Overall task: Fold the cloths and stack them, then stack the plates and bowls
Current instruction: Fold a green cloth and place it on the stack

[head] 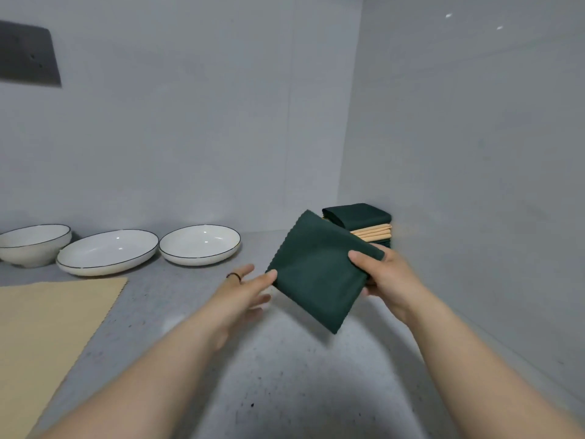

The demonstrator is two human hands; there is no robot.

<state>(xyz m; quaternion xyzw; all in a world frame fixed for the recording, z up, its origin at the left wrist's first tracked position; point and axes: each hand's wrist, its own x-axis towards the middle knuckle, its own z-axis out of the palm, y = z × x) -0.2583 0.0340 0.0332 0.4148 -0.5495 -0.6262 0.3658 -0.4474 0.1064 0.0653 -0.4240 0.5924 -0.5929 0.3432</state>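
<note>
Green cloth (319,274) is held in the air above the speckled grey counter (285,375), partly covering the stack of folded cloths (367,226), green and beige, that stands in the wall corner behind it. At the left lie a flat beige cloth (47,337), a large white plate (107,251), a smaller plate (199,243) and a bowl (31,245). Folded into a smooth, dark, tilted square with one zigzag edge, it is pinched at its right corner by the right hand (386,277), thumb on top and fingers beneath, while the left hand (243,289) touches its left edge with straight, slightly spread fingers.
</note>
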